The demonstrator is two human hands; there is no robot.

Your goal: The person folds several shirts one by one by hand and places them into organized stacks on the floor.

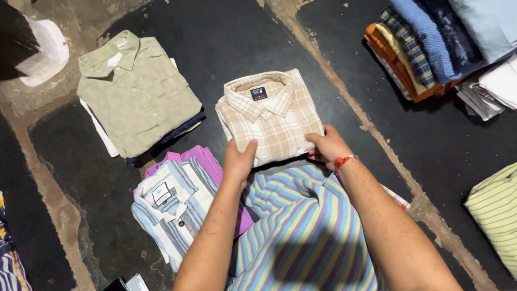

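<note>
checked shirt (pixel 272 116): beige and cream plaid, with a small dark label inside the collar
olive shirt (pixel 137 91): plain pale olive green, pale buttons
clothes under the olive shirt (pixel 180 129): navy and white edges
striped shirt (pixel 172 207): white with blue and grey vertical bands
purple garment (pixel 207 159): plain lilac purple
spread shirt (pixel 307 231): stripes of blue, yellow-green and purple
wrist thread (pixel 343 160): red-orange
shirt stack (pixel 425 46): orange, yellow and navy check, mid-blue, dark blue print, pale blue
folded shirt at right edge (pixel 495 207): light green with thin dark stripes
floor (pixel 226 37): black slabs with dusty tan joints
white cloth (pixel 46 51): plain white
</note>
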